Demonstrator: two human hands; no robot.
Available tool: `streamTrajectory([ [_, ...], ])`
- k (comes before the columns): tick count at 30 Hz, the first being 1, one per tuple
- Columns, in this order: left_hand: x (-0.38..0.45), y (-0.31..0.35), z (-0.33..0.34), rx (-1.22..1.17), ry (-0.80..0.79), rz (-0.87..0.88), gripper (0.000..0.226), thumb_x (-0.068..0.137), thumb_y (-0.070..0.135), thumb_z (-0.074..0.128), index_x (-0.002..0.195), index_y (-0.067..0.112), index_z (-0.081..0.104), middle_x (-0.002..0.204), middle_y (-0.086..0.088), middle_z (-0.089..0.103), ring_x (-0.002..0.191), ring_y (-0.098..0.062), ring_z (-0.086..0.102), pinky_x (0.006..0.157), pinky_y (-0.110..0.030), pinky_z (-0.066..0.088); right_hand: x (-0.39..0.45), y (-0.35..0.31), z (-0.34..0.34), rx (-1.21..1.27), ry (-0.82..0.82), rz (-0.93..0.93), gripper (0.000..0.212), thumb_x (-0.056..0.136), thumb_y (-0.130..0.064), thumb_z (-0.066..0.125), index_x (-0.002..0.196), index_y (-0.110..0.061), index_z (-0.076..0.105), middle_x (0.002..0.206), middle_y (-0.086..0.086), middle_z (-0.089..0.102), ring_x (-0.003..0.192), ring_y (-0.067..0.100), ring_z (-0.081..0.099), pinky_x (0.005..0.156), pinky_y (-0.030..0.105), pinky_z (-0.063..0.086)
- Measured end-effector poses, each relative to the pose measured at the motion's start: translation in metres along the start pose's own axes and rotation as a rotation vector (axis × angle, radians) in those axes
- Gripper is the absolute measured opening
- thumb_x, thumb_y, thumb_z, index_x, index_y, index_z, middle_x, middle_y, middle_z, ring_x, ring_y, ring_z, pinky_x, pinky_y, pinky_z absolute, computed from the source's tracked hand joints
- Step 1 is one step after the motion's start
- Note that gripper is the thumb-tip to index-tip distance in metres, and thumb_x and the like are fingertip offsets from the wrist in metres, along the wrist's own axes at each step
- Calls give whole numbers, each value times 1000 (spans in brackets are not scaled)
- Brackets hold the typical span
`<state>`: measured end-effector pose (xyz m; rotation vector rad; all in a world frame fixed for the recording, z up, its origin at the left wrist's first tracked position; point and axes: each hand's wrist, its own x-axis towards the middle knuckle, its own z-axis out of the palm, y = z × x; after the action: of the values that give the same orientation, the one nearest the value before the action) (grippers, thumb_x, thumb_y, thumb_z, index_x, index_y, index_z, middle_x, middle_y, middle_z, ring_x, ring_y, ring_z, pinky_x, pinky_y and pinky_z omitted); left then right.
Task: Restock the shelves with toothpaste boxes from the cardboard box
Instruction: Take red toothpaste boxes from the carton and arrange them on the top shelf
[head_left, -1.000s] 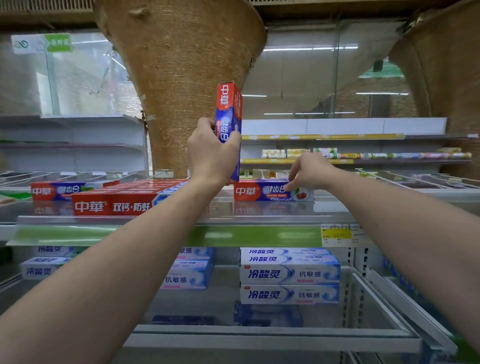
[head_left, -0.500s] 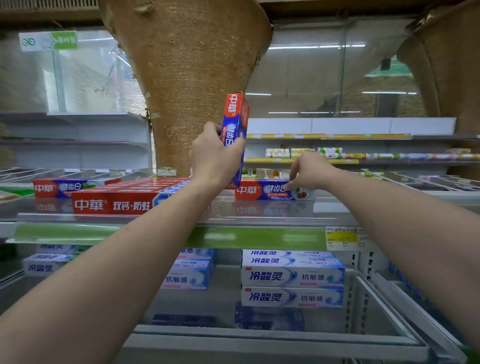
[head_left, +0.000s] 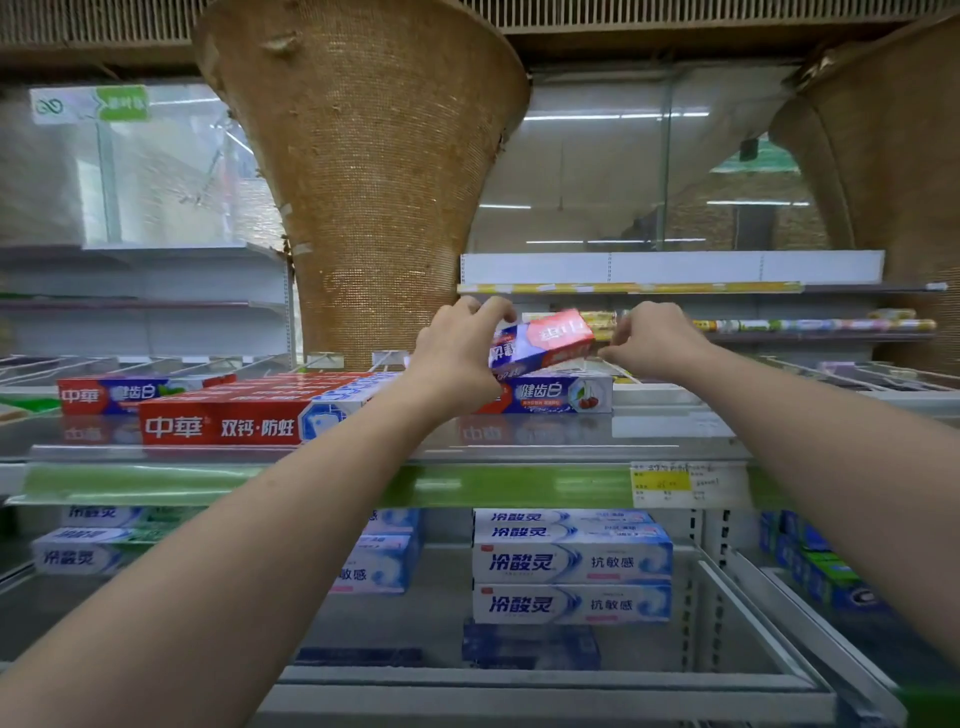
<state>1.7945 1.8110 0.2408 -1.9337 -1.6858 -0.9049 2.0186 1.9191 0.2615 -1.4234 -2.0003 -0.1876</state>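
Left hand (head_left: 457, 358) grips one end of a red-and-blue toothpaste box (head_left: 543, 343), fingers curled over its top edge; right hand (head_left: 652, 340) pinches the opposite red end. The box is tilted, red end higher, held just above a matching box (head_left: 558, 393) lying flat on the upper shelf (head_left: 363, 454) at centre frame — whether the two touch cannot be told. Left of centre, a row of red boxes (head_left: 244, 415) lies on the same shelf. The lower shelf (head_left: 571, 675) holds stacked white-and-blue boxes (head_left: 571, 571); those at lower left are partly hidden by the left forearm. The shelf surfaces are glossy and reflective. A woven, cone-shaped column (head_left: 374, 182) rises behind — coarse brown texture. The price label (head_left: 670, 483) at right is illegible.
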Motion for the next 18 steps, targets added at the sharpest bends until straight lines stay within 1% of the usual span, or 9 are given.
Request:
streamTrajectory([
  [2,0,2,4,46,-22,29,73,75,29,82,139,26,47,127,-3,47,116,-23,45,95,-43,50,-5,5,1,14,-6,13,25,87,-38,71,85,-14,74,82,4,68,78,20,62,71,35,56],
  [5,0,8,10,55,-52,94,67,78,32,81,137,21,51,123,-2,49,111,-19,48,89,-34,48,-8,8,4,20,4,26,25,86,-39,72,82,-15,74,81,3,69,77,19,63,71,37,57],
  [9,0,18,14,39,-180,109,66,76,27,82,134,27,50,120,1,63,101,-20,61,82,-36,55,-13,11,4,13,-6,28,27,85,-40,72,82,-14,74,78,3,69,74,18,63,64,34,56],
  [11,2,21,16,33,-239,115,68,76,28,82,135,30,48,122,2,65,96,-17,60,81,-37,56,-15,14,3,25,-1,36,26,86,-39,71,83,-13,73,80,3,69,76,19,63,66,34,56],
  [14,4,25,15,-12,-256,109,68,78,44,82,135,29,49,116,8,62,93,-13,57,78,-33,52,-17,17,3,27,8,53,28,86,-42,71,84,-13,73,81,3,69,76,20,63,68,35,57],
  [16,6,28,15,-47,-269,86,67,79,51,80,134,27,50,112,8,61,93,-14,57,76,-30,46,-18,19,2,18,11,58,30,86,-44,71,84,-14,75,80,4,69,75,20,62,62,31,51],
  [18,8,31,15,-116,-218,40,60,79,47,79,129,25,53,113,3,65,92,-18,59,76,-31,47,-20,20,-1,7,17,63,30,86,-44,70,84,-14,75,82,5,69,77,23,61,61,29,43],
])
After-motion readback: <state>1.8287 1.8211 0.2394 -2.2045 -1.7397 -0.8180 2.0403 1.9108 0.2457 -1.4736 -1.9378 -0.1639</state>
